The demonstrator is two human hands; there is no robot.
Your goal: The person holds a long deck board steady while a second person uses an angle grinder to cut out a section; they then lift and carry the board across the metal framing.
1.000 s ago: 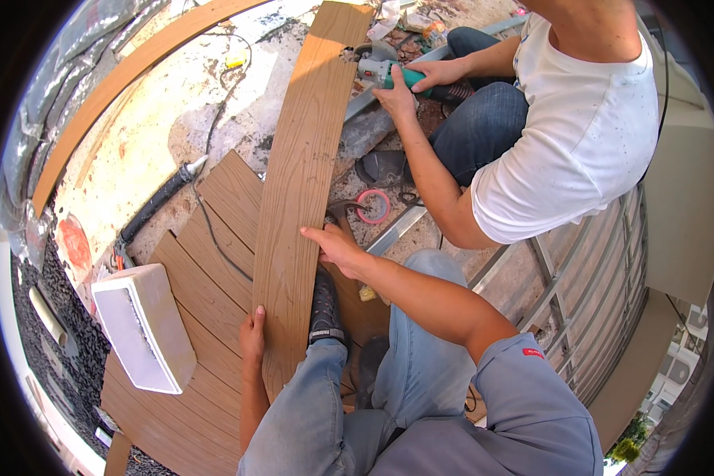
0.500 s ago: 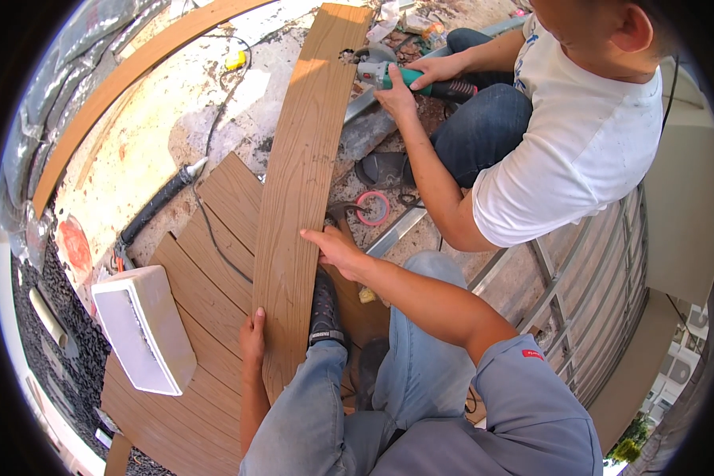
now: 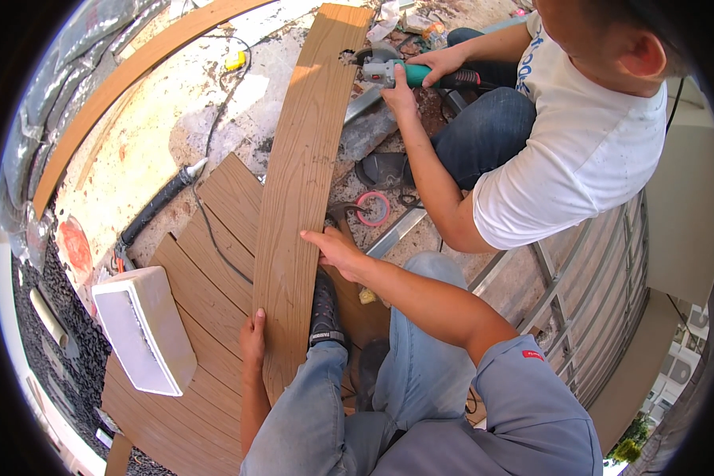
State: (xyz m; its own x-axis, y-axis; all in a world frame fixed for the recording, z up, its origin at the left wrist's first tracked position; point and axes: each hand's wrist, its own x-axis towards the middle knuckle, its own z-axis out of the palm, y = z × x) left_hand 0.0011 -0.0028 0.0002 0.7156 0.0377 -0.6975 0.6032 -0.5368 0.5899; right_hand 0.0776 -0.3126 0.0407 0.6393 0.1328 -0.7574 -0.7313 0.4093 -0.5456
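While a white box [image 3: 144,329] sits on the laid boards [image 3: 206,274] at the left, your left hand [image 3: 252,339] holds firmly the left edge of the long brown plank [image 3: 301,186], which extends forward from beside your left leg [image 3: 309,416]; your right hand [image 3: 339,250] grips its right edge, thumb on top, fingers hidden; further right, a co-worker's 2 hands [image 3: 402,97] hold a green grinder [image 3: 413,75], its metal head [image 3: 378,74] just beside the plank's far part.

I can see the left hand [image 3: 253,337] held low, thumb [image 3: 259,315] pointing forward, above a nearly upright left forearm [image 3: 253,404], while the right hand [image 3: 341,254] reaches farther out, one finger [image 3: 312,236] stretched leftward, its bare right forearm [image 3: 408,292] slanting from a bent elbow [image 3: 482,337]
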